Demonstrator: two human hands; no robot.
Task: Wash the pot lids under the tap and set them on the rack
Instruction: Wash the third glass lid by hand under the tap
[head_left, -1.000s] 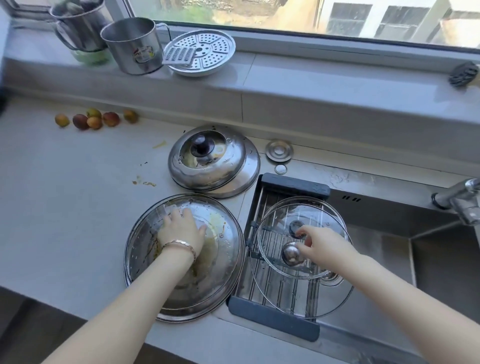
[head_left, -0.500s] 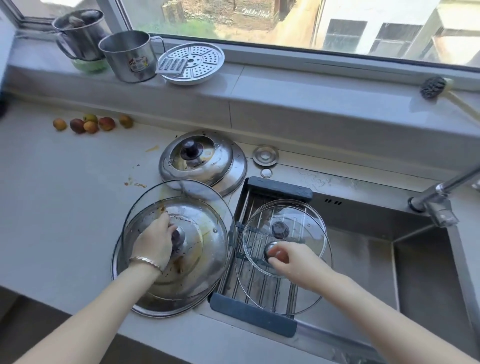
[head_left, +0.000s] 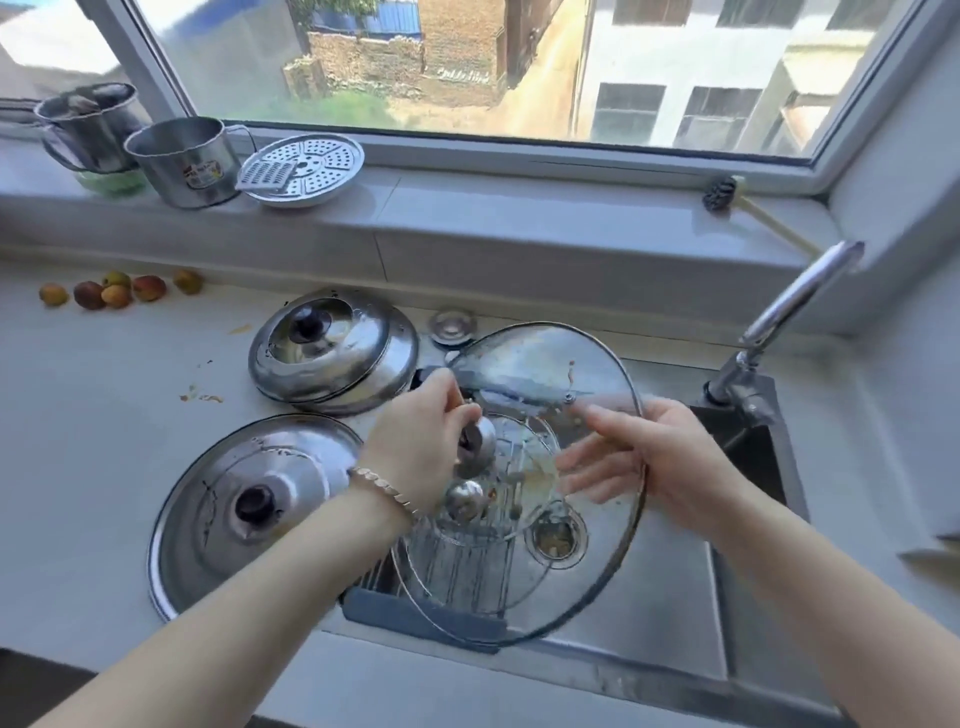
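Over sink (head_left: 675, 623) — lid (head_left: 545, 364) in left grip (head_left: 415, 452)

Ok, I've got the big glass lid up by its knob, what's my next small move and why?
Probably swing the glass lid right, under the tap. Your left hand grips its knob, your right hand is open by the rim, brownish smears show on the glass, and it hangs over the rack, left of the spout.

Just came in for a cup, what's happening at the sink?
A person is doing pot lids. Their left grip holds a large glass lid by its knob, tilted above the sink; the right grip is open at its right edge. A smaller glass lid lies on the rack underneath. The tap shows no water.
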